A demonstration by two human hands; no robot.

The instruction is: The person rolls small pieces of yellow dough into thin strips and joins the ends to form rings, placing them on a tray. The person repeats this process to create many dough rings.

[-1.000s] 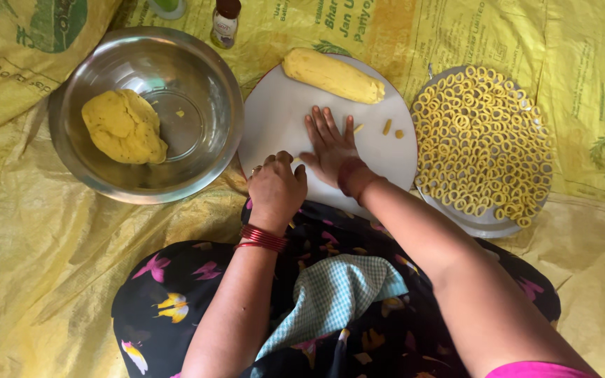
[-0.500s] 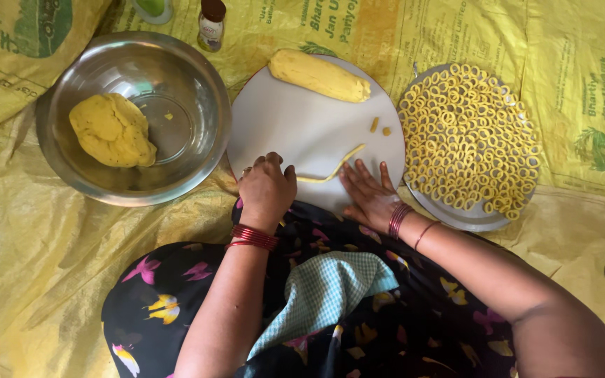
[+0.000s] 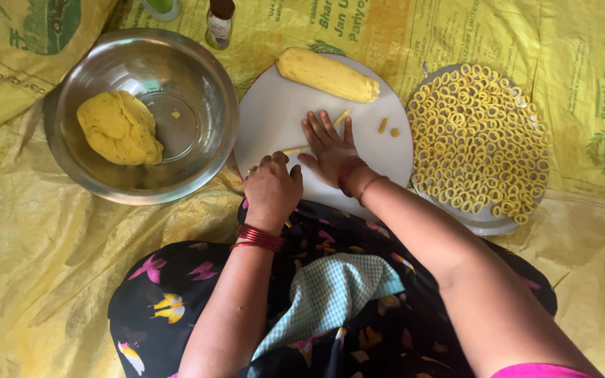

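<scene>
Bystanding items around the work area

Steel bowl point(image 3: 204, 91) with a yellow dough lump point(image 3: 120, 127) lies left of the hands; a tray point(image 3: 488, 222) packed with small dough rings point(image 3: 481, 136) lies to their right; a small brown bottle point(image 3: 219, 21) stands beyond them; yellow printed sacking point(image 3: 29, 245) lies beneath.

One camera, worn on the person's head, looks almost straight down over the lap, close to the white round board point(image 3: 274, 119). Its upper edge cuts the yellow sheet point(image 3: 29, 273), whose far side probably continues unseen.
</scene>
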